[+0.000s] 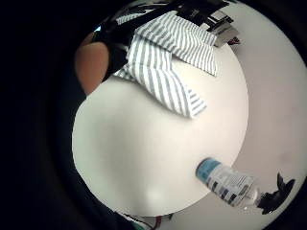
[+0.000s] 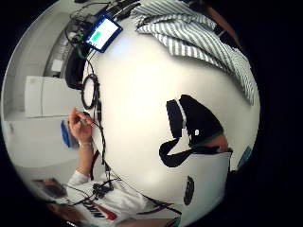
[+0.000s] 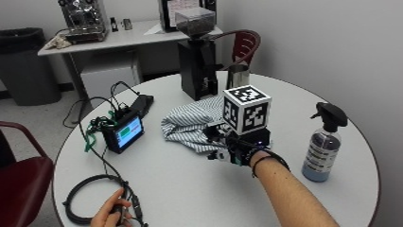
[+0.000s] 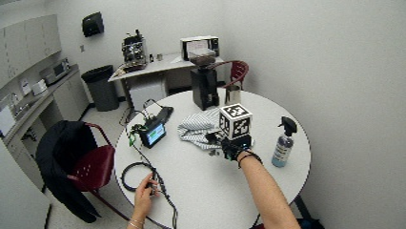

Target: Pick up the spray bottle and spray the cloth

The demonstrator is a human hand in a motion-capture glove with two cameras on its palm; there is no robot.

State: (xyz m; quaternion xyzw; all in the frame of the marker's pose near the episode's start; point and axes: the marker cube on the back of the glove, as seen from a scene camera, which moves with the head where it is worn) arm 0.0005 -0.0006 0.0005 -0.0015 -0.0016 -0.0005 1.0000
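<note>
While a cube hides its fingers, the hand point(image 3: 236, 150) grips nothing discernible beside the cloth point(image 3: 189, 124).

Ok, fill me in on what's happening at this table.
A person sits at a round white table with their gloved right hand out over it, beside a striped cloth and holding nothing. The spray bottle stands upright and untouched near the table's edge, off to the right of that hand. Their bare hand rests on a coil of black cable. A small screen stands left of the cloth. Nothing has been picked up or sprayed yet.
</note>
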